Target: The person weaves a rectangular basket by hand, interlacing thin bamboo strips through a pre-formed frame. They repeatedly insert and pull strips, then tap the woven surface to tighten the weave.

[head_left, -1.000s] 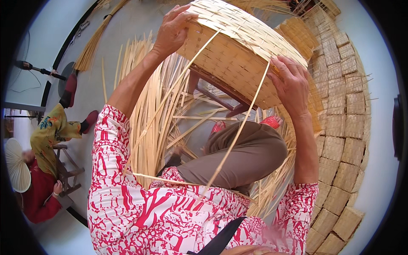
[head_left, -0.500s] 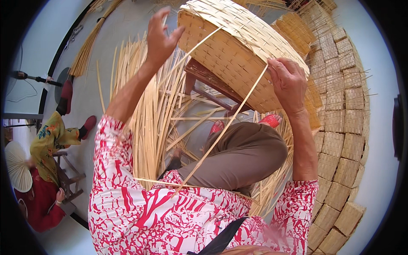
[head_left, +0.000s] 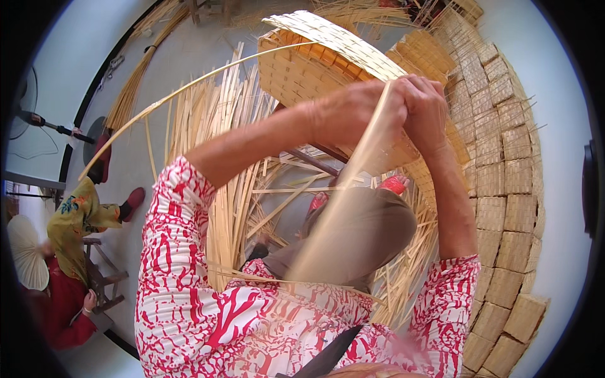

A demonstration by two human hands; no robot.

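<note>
here left hand [head_left: 358, 113] meets right hand [head_left: 425, 110] at woven basket [head_left: 290, 72]

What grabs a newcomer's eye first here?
Probably the left hand, blurred, meeting the right hand at the lower right end of the pale woven band, upper centre. Next, the motion-blurred strip slanting down from there across the brown trousers. Then the stacked woven blocks filling the right side, along the wall.
</note>
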